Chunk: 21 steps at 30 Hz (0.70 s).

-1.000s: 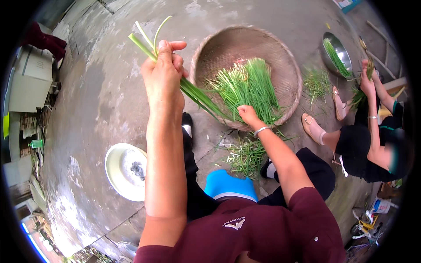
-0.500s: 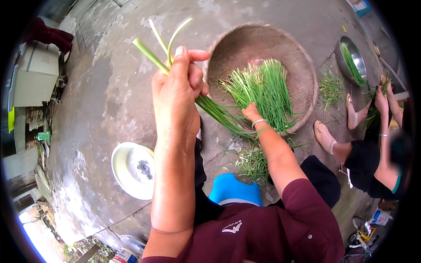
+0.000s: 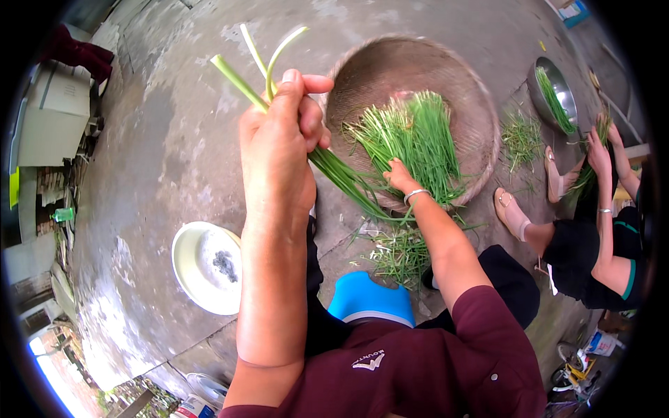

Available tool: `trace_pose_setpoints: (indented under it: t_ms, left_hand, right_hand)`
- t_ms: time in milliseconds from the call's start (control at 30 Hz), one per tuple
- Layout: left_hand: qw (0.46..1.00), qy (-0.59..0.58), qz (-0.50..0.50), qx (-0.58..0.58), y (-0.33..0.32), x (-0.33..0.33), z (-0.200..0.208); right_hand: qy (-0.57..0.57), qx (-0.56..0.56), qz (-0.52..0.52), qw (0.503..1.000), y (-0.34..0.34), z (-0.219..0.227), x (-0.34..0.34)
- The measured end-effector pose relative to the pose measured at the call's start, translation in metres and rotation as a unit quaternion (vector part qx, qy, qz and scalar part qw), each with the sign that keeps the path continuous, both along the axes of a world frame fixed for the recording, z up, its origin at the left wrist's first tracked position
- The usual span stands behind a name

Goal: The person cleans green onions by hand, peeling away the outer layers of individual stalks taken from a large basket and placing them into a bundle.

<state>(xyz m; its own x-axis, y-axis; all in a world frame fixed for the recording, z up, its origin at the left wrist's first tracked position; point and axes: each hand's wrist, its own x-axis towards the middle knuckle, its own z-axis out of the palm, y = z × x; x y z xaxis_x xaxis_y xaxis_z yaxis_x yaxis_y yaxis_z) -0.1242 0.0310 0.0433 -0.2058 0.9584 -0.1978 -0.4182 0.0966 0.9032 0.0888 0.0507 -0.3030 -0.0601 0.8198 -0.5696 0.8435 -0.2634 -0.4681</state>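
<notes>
Raised at the centre, my left hand (image 3: 282,129) is closed around a few long green chives (image 3: 338,171). Their pale cut ends stick up above the thumb, and the leaves trail down toward my right forearm. A wide round woven basket (image 3: 481,104) sits on the ground ahead. In it lies a thick pile of chives (image 3: 418,139), pale ends to the upper left. My right hand (image 3: 398,176), with a bracelet on its wrist, reaches over the near rim. Its bent fingers pinch chives at the pile's near edge; the fingertips are partly hidden.
Loose trimmings (image 3: 398,256) lie before the basket, near a blue stool (image 3: 373,296). A white basin (image 3: 185,275) stands at left. On the right a co-worker's hands (image 3: 601,150) hold greens, beside a metal bowl (image 3: 568,101) of chives and a scattered heap (image 3: 521,139).
The view has shifted slightly. My hands keep nearly the same pose, the left still holding its chives. The co-worker's hands have moved a little to the left, closer to the metal bowl.
</notes>
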Motion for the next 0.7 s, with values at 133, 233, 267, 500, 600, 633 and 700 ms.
trace_pose_setpoints:
  t_ms: [133,233,267,500,600,633,700]
  left_hand:
    - [1.0,0.007,0.0,0.008,0.0,-0.006,0.001]
    - [1.0,0.005,0.008,0.003,-0.001,-0.01,0.0]
    - [1.0,0.007,0.008,0.002,-0.001,-0.009,0.0]
    - [1.0,0.024,0.002,-0.012,-0.003,-0.009,0.0]
    - [1.0,0.025,0.001,-0.014,-0.001,-0.01,-0.002]
    - [1.0,0.024,0.001,-0.016,0.0,-0.01,-0.003]
    - [1.0,0.023,-0.004,-0.014,0.0,-0.006,-0.001]
  right_hand:
    - [-0.023,-0.027,0.007,0.999,0.005,-0.005,-0.009]
    - [-0.039,0.017,0.005,0.999,0.004,0.004,-0.024]
    - [-0.036,0.016,0.005,0.999,0.003,0.001,-0.027]
    - [-0.04,0.065,0.05,0.996,-0.002,-0.034,-0.04]
    - [0.022,0.039,-0.007,0.999,-0.001,-0.03,-0.04]
    - [0.039,0.044,-0.036,0.998,0.001,-0.039,-0.038]
    - [0.045,0.099,-0.102,0.989,-0.004,-0.052,-0.031]
